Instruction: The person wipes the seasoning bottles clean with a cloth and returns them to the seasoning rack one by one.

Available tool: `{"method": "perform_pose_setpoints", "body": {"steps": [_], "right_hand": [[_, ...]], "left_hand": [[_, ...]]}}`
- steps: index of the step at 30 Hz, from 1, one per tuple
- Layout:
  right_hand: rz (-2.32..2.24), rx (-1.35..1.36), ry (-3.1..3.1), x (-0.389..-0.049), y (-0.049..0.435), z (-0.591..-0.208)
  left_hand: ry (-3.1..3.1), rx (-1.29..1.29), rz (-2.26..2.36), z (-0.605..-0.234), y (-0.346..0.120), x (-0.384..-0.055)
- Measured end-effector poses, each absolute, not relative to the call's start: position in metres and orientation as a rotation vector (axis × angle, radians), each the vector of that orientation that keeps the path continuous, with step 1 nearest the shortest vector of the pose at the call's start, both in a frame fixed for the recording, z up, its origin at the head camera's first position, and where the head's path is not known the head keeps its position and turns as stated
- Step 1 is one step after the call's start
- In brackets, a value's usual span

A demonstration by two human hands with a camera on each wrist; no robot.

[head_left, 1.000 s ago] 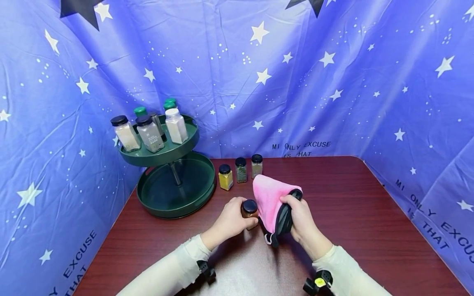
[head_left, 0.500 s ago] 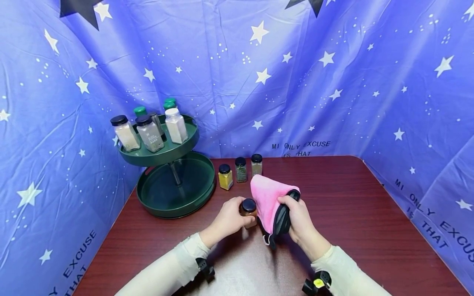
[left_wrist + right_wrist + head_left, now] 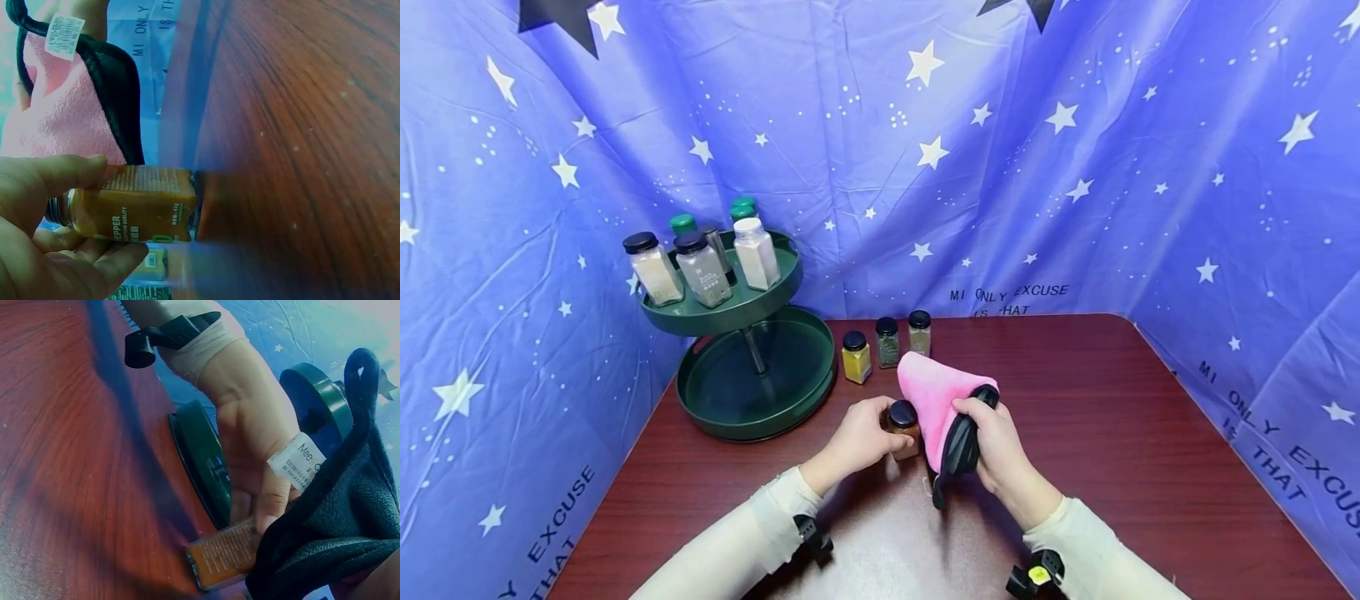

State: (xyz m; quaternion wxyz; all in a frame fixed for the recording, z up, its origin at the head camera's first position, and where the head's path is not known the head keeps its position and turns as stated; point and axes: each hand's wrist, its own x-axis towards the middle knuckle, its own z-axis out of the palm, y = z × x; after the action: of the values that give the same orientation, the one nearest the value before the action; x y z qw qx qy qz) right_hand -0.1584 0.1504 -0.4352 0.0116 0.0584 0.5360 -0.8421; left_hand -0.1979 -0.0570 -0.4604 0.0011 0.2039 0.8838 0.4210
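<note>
My left hand (image 3: 859,437) holds a small spice jar (image 3: 904,417) with a black lid and orange-brown powder. In the left wrist view the jar (image 3: 140,206) is gripped between thumb and fingers, and its label reads "PEPPER". Whether its base touches the table cannot be told. Just right of it, my right hand (image 3: 1000,446) grips a folded cleaning cloth (image 3: 928,396), pink on one face and black on the other. The cloth's pink side lies close against the jar in the head view. From the right wrist, the black side of the cloth (image 3: 331,519) hides the jar's lid end.
Three small black-lidded spice jars, the nearest with yellow contents (image 3: 856,360), stand behind the hands. At the left is a green two-tier turntable rack (image 3: 730,429); its upper tier bears several bottles (image 3: 703,275). A starry curtain (image 3: 880,167) borders the wooden table (image 3: 1120,433).
My right hand and the cloth have moved slightly left, closer over the jar. The left hand keeps its grip on the jar and has shifted a little left.
</note>
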Motion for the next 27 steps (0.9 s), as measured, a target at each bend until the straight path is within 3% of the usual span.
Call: {"method": "perform_pose_setpoints", "body": {"steps": [14, 27], "right_hand": [[-2.321, 0.347, 2.009, -0.161, 0.134, -0.473], [-2.615, 0.233, 1.640, -0.163, 0.140, -0.428]], "left_hand": [[2.767, 0.581, 1.381, -0.464, -0.058, -0.198], [2.768, 0.617, 1.371, -0.465, -0.058, -0.201]]}}
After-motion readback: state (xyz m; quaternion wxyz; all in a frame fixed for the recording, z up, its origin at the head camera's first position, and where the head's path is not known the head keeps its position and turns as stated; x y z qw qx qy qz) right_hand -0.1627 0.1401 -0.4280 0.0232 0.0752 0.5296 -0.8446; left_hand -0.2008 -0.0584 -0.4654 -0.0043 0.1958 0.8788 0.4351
